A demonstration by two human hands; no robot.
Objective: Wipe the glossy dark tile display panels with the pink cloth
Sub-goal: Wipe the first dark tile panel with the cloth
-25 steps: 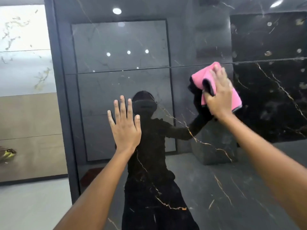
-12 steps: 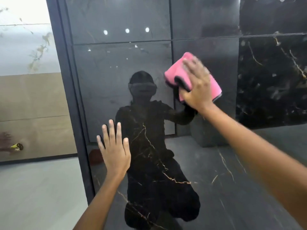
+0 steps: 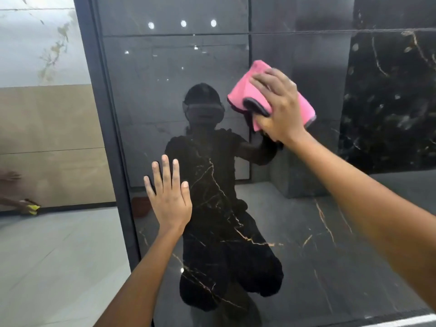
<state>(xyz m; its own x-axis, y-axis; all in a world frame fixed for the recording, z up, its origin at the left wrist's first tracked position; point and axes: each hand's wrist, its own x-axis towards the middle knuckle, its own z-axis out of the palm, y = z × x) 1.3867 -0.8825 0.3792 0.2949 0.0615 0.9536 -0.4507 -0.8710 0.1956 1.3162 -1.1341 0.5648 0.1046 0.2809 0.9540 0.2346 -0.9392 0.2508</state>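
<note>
Pink cloth (image 3: pixel 250 90) sits at about 1 o'clock in your view, folded, pressed flat against the glossy dark tile panel (image 3: pixel 306 232).

Left to right:

- 9 o'clock, far left edge: a pale marbled wall panel (image 3: pixel 40 43) above a beige one (image 3: pixel 47 142), light floor (image 3: pixel 59 256) below. Another person's hand (image 3: pixel 23 205) with something yellow (image 3: pixel 34 207) shows low at the edge; too small to tell more.
- A dark upright frame strip (image 3: pixel 103 138) bounds the glossy panel on its left side.
- 7 o'clock: your left hand (image 3: pixel 168 199) lies flat on the panel, fingers straight and slightly spread, pointing up, holding nothing. Grip apart.
- Centre: the panel shows gold veins and your dark reflection (image 3: pixel 212 185), with ceiling light spots mirrored near 12 o'clock.
- 1 o'clock: your right hand (image 3: pixel 279 107) covers the cloth, fingers bent over its upper part, thumb side low, palm pushing it onto the panel. Grip clamped on the cloth. Pink fabric with a grey edge shows to either side of the hand.
- 3 o'clock: a reflected blacker, white-flecked slab (image 3: pixel 389 102) shows on the panel's right part.
</note>
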